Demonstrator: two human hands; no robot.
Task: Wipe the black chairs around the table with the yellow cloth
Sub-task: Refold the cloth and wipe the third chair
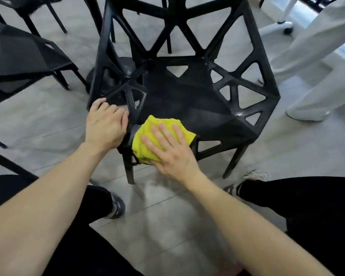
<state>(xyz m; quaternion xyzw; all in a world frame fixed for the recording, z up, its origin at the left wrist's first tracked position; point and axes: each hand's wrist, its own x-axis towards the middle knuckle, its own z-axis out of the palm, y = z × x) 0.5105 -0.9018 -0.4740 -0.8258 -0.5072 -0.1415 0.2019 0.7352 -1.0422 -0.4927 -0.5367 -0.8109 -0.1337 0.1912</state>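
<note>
A black chair [187, 100] with a triangle-cutout back and sides stands in front of me, its seat facing me. The yellow cloth [147, 134] lies bunched on the seat's front left corner. My right hand [169, 151] presses flat on the cloth with straight, spread fingers. My left hand [106, 124] grips the chair's left side frame beside the cloth, fingers curled over the edge.
Another black chair [24, 58] stands at the left, and more chair legs show at the top left. A person in white trousers [315, 62] stands at the right, close to the chair. My shoes [116, 206] and dark trouser legs are on the grey tiled floor [163, 216].
</note>
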